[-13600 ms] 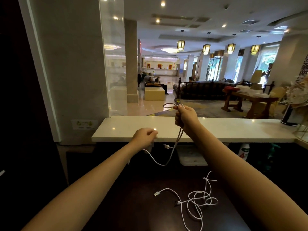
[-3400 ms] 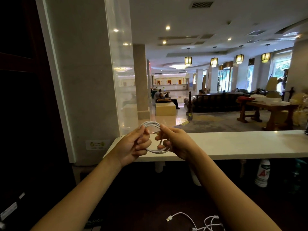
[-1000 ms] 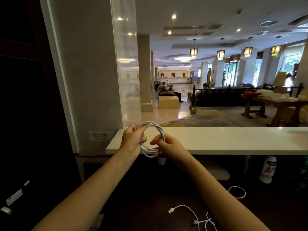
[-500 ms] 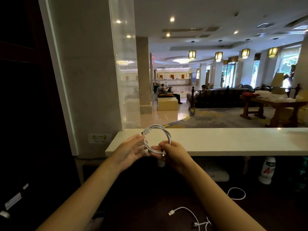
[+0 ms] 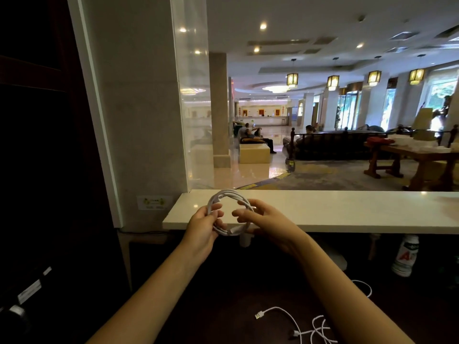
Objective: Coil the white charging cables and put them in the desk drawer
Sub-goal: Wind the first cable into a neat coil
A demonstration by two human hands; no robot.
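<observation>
A white charging cable wound into a round coil [image 5: 229, 194] is held up in front of the white counter. My left hand [image 5: 203, 225] pinches the coil's left side between thumb and fingers. My right hand [image 5: 263, 223] holds its lower right part, fingers partly spread across the loop. A second white cable [image 5: 293, 324] lies loose and tangled on the dark desk below, its USB plug pointing left; my right forearm hides part of it. No drawer is visible.
A white stone counter [image 5: 335, 211] runs across the middle, above the dark desk [image 5: 231, 306]. A white bottle [image 5: 404, 255] stands under the counter at right. Dark cabinetry fills the left side. A glass panel and lobby lie beyond.
Over the last second the coil has stayed between both hands. My left hand closed back onto its left side and my right fingers spread along the loop's right edge.
</observation>
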